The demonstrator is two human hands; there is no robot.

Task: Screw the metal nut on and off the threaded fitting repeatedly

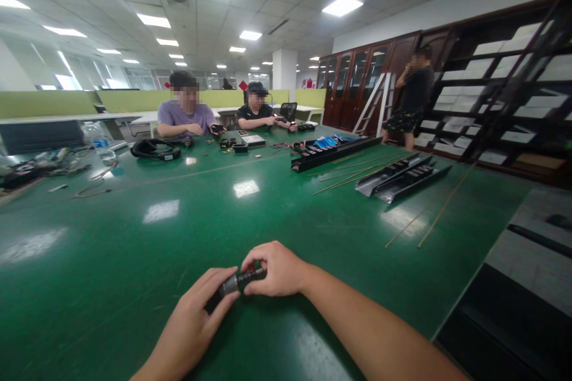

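Held workpiece: a small dark cylindrical part point(242, 281) with a grey metallic end and a black ribbed middle. It is located over the near part of the glossy green table point(134, 262); I cannot tell whether it touches the surface. My left hand point(192, 315) is closed narrowly on the grey end, between thumb and fingers. My right hand point(280, 271) pinches the opposite, darker end.

Surroundings: farther out on the right, I view a long black channel point(335, 156), thin brass-coloured rods point(348, 177) and two shorter metal channels point(388, 180). A black looped device point(156, 150) rests at far left. Across the table sits a person in purple point(185, 116).
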